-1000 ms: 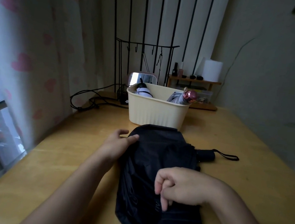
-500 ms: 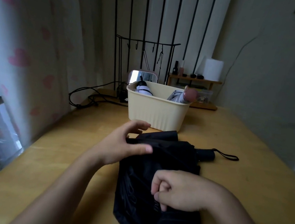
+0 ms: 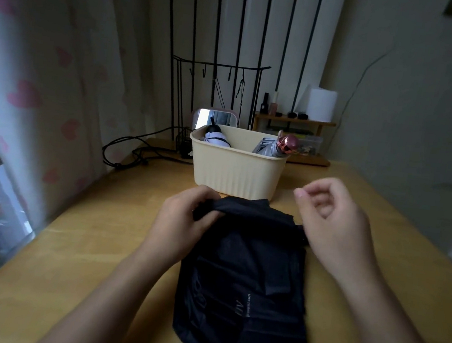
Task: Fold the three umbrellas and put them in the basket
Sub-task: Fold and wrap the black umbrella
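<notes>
My left hand [image 3: 185, 220] pinches the far edge of the black umbrella [image 3: 246, 281], which lies flat on the counter [image 3: 83, 253] just near of the cream basket [image 3: 236, 169]. My right hand [image 3: 332, 220] hovers above it, loosely curled, holding nothing. Two folded umbrellas sit in the basket.

Left hand [image 3: 185, 217] pinched closed — right hand [image 3: 332, 220] raised, fingers loosely curled.

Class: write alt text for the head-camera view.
A left hand grips the edge of a black umbrella lying on a wooden table; the right hand hovers empty. Behind, a cream basket holds two folded umbrellas.
</notes>
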